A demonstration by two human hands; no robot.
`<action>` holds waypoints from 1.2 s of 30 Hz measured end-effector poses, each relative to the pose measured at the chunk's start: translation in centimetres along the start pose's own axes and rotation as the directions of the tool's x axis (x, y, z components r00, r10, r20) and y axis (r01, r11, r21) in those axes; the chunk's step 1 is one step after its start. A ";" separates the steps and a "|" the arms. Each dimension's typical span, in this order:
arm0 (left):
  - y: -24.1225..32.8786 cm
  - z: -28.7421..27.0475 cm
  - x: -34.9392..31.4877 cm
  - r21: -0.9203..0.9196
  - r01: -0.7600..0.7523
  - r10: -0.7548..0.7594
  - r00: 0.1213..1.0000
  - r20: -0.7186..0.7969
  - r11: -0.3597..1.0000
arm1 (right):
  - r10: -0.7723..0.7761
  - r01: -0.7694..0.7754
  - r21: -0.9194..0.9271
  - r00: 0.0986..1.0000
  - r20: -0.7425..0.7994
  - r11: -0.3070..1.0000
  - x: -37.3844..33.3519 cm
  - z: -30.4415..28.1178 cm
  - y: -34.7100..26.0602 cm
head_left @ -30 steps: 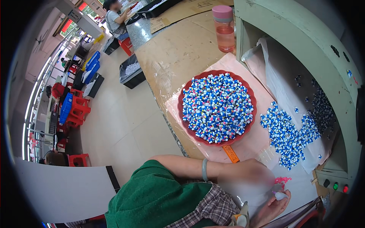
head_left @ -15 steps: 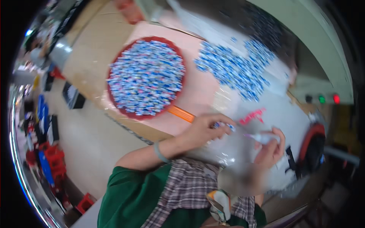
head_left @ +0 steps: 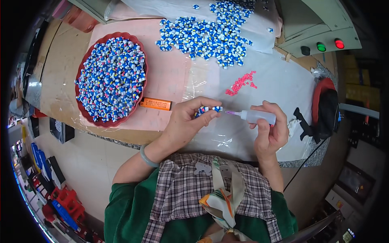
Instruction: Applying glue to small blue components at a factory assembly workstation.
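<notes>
My left hand is closed around a few small blue-and-white pieces, which show between thumb and fingertips. In my right hand lies a translucent squeeze bottle, held sideways. Its thin purple nozzle points left, with the tip close to the pieces; whether it touches them I cannot tell. Beyond the bottle, small pink pieces lie scattered on the sheet. At the left stands a scalloped red tray heaped with blue-and-white pieces, some showing pink parts. A loose spread of similar pieces covers the far middle.
An orange box-shaped strip lies beside the tray. To the far right, a pale green machine housing carries black, green and red buttons. A black item with a red rim sits at the table's right, a dark cable hanging below it.
The whole view has shifted and turned, and the blur is gone. The bottle's nozzle is now nearer the pieces in my left hand. Both hands keep their holds.
</notes>
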State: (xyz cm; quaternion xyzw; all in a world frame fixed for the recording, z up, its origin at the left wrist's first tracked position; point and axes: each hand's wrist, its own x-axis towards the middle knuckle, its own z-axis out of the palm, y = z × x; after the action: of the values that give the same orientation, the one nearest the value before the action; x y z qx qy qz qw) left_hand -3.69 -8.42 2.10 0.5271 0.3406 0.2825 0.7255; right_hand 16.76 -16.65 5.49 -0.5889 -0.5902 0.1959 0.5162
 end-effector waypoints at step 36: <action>-0.9 -1.2 -0.7 0.024 0.088 -0.088 0.996 -0.007 0.996 | 0.556 -0.555 0.536 0.812 0.180 0.636 0.6 -0.3 3.2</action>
State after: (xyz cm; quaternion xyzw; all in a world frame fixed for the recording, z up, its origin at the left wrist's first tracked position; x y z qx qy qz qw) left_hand -5.01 -8.50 1.06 0.5196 0.3690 0.2478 0.7297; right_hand 18.69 -15.46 3.17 -0.5612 -0.2946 0.5099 0.5817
